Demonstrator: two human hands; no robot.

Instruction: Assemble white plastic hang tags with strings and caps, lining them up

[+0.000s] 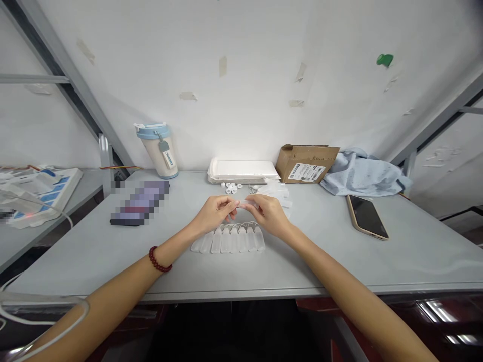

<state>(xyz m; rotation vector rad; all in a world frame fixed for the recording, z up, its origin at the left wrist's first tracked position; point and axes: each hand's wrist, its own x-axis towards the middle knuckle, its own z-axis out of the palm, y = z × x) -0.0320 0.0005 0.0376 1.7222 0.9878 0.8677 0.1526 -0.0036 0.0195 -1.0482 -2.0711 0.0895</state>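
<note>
Out in front of me, over the middle of the table, a small translucent plastic bottle (247, 202) lies sideways between my hands. My right hand (268, 211) is closed around its body and partly covers it. At its left end, the fingers of my left hand (218, 211) are pinched together; whether they grip a cap there is hidden. Just below my hands is a row of several similar bottles (234, 240) with thin white loops at their tops. Loose small white caps (231, 188) lie beyond my fingers. More translucent bottles (277, 190) are heaped behind my right hand.
Along the wall stand a cream tumbler with blue lid (158, 151), a white flat box (243, 170), a cardboard box (307, 165) and a light blue cloth (364, 171). A phone (367, 217) lies right; a blurred-out phone-like object (140, 203) lies left. The table's front edge (241, 294) is near me.
</note>
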